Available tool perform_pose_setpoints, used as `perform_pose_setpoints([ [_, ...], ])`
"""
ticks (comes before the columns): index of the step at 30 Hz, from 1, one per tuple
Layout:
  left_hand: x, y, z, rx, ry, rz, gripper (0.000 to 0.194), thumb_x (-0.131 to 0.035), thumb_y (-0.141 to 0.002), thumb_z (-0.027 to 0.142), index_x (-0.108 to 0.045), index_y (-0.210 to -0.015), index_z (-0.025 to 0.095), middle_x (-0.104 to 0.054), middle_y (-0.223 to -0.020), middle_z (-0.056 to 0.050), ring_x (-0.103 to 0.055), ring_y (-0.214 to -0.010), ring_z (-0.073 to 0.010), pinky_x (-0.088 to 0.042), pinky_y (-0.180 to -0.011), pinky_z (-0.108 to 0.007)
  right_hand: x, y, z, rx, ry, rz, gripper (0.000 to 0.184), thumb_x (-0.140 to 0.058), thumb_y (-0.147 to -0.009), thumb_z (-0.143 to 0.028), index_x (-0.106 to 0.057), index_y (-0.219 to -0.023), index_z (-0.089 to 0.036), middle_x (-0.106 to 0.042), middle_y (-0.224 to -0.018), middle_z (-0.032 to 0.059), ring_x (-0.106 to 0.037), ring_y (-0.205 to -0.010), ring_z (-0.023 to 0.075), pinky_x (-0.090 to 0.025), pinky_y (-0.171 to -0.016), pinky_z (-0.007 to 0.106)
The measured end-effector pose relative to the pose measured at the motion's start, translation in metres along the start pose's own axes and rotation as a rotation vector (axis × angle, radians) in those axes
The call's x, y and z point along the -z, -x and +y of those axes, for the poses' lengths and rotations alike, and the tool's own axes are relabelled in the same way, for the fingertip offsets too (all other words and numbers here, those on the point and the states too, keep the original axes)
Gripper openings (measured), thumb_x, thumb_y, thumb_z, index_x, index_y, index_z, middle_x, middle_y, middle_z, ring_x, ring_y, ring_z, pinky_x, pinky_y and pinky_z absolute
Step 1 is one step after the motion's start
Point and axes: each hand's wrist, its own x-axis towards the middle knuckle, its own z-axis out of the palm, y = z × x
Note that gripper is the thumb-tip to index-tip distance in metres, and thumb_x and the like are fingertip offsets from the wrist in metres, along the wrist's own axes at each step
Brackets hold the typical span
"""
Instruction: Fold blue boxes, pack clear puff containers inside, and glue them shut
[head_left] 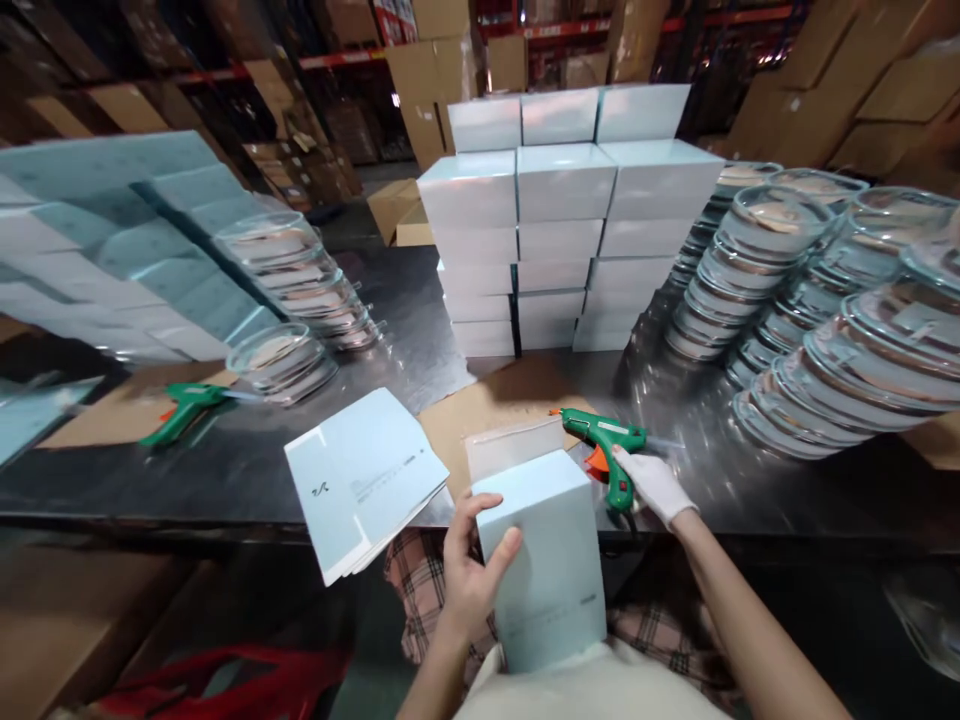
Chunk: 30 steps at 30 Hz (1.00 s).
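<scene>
My bare left hand point(472, 560) grips a pale blue box point(551, 560) by its left side, thumb on the near face and fingers at the top edge. The box stands tilted against my lap at the table's edge, with a whitish flap point(517, 447) raised behind its top. My right hand point(656, 485), in a white glove, is closed at the handle of a green hot glue gun point(600, 430) with an orange trigger. Its nozzle points left, beside the flap. Left of the box lies a stack of flat pale blue cartons point(367, 475), overhanging the table edge.
White boxes point(562, 240) are stacked at the table's back. Round clear-lidded containers stand in piles at right point(847, 360) and left point(289, 290). A second green glue gun point(184, 410) rests on cardboard at left. More pale blue boxes point(127, 240) are piled far left.
</scene>
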Motion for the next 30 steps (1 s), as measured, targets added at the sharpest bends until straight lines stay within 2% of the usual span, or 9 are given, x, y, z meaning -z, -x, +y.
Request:
perform_pose_setpoints([
  [3, 0.0, 0.0, -0.001, 0.024, 0.053, -0.035, 0.031, -0.081, -0.085, 0.046, -0.073, -0.106, 0.024, -0.07, -0.111, -0.005, -0.07, -0.097, -0.0221, -0.056, -0.082, -0.03, 0.008, 0.017, -0.021, 0.183, 0.035, 0.113, 0.033, -0.076, -0.079, -0.055, -0.08, -0.082, -0.023, -0.081, -0.086, 0.0077, -0.074, -0.082, 0.024, -0.057, -0.073, 0.033],
  [5, -0.002, 0.001, -0.001, 0.018, 0.085, -0.09, 0.031, -0.081, -0.086, 0.047, -0.073, -0.106, 0.025, -0.071, -0.111, -0.006, -0.071, -0.1, -0.0231, -0.056, -0.084, -0.031, -0.001, 0.03, -0.038, 0.296, -0.083, -0.085, 0.043, -0.081, -0.075, -0.053, -0.082, -0.105, -0.023, -0.081, -0.112, 0.008, -0.074, -0.106, 0.027, -0.058, -0.093, 0.038],
  [8, -0.009, 0.005, -0.003, -0.029, 0.112, -0.12, 0.031, -0.081, -0.085, 0.048, -0.073, -0.104, 0.025, -0.069, -0.131, -0.011, -0.065, -0.128, -0.0305, -0.054, -0.102, -0.041, -0.021, 0.037, -0.054, 0.228, -0.332, -0.563, 0.059, -0.089, -0.068, -0.051, -0.078, -0.115, -0.017, -0.08, -0.114, 0.0102, -0.075, -0.105, 0.029, -0.057, -0.099, 0.044],
  [11, -0.016, 0.008, -0.009, -0.002, 0.162, -0.066, 0.036, -0.082, -0.085, 0.049, -0.068, -0.107, 0.025, -0.062, -0.143, -0.015, -0.058, -0.14, -0.0346, -0.052, -0.109, -0.046, -0.026, 0.033, -0.049, 0.208, -0.427, -0.632, 0.062, -0.089, -0.07, -0.059, -0.078, -0.113, -0.015, -0.08, -0.104, 0.0108, -0.075, -0.096, 0.0272, -0.059, -0.094, 0.044],
  [15, -0.017, 0.004, -0.02, 0.028, 0.327, -0.016, 0.061, -0.078, -0.089, 0.051, -0.043, -0.136, 0.034, -0.067, -0.121, -0.008, -0.071, -0.121, -0.0293, -0.058, -0.101, -0.048, -0.007, 0.034, -0.038, 0.64, -0.269, -0.756, 0.082, -0.073, -0.073, -0.086, -0.077, -0.119, -0.018, -0.075, -0.124, 0.0148, -0.069, -0.12, 0.0297, -0.054, -0.105, 0.048],
  [18, -0.013, -0.003, -0.026, -0.055, 0.317, -0.107, 0.042, -0.079, -0.089, 0.047, -0.059, -0.123, 0.032, -0.063, -0.116, -0.005, -0.071, -0.117, -0.0273, -0.058, -0.101, -0.047, 0.001, 0.041, -0.042, 0.848, -0.017, -0.697, 0.062, -0.079, -0.08, -0.069, -0.077, -0.121, -0.023, -0.071, -0.122, 0.0116, -0.069, -0.114, 0.0264, -0.056, -0.104, 0.046],
  [23, -0.007, -0.006, -0.024, -0.037, 0.266, -0.158, 0.024, -0.082, -0.086, 0.044, -0.074, -0.094, 0.023, -0.061, -0.112, -0.006, -0.069, -0.113, -0.0274, -0.057, -0.097, -0.043, -0.007, 0.041, -0.042, 0.903, 0.106, -0.686, 0.023, -0.074, -0.093, -0.04, -0.081, -0.109, -0.026, -0.068, -0.115, 0.0087, -0.068, -0.11, 0.0219, -0.058, -0.101, 0.043],
  [26, 0.005, -0.009, -0.021, -0.009, 0.266, 0.044, 0.022, -0.084, -0.084, 0.04, -0.073, -0.097, 0.025, -0.064, -0.117, -0.004, -0.068, -0.115, -0.026, -0.054, -0.102, -0.04, -0.008, 0.044, -0.024, 0.785, -0.084, -0.491, 0.053, -0.084, -0.082, -0.057, -0.075, -0.123, -0.026, -0.064, -0.135, 0.0119, -0.064, -0.125, 0.0256, -0.057, -0.103, 0.043],
  [30, 0.021, -0.011, -0.02, 0.051, 0.355, 0.62, 0.021, -0.066, -0.1, 0.04, -0.064, -0.121, 0.042, -0.066, -0.129, 0.007, -0.065, -0.118, -0.0176, -0.053, -0.102, -0.03, -0.009, 0.073, 0.004, 0.554, -0.256, -0.356, 0.077, -0.071, -0.077, -0.085, -0.07, -0.12, -0.02, -0.073, -0.105, 0.0093, -0.071, -0.089, 0.0217, -0.061, -0.081, 0.034],
])
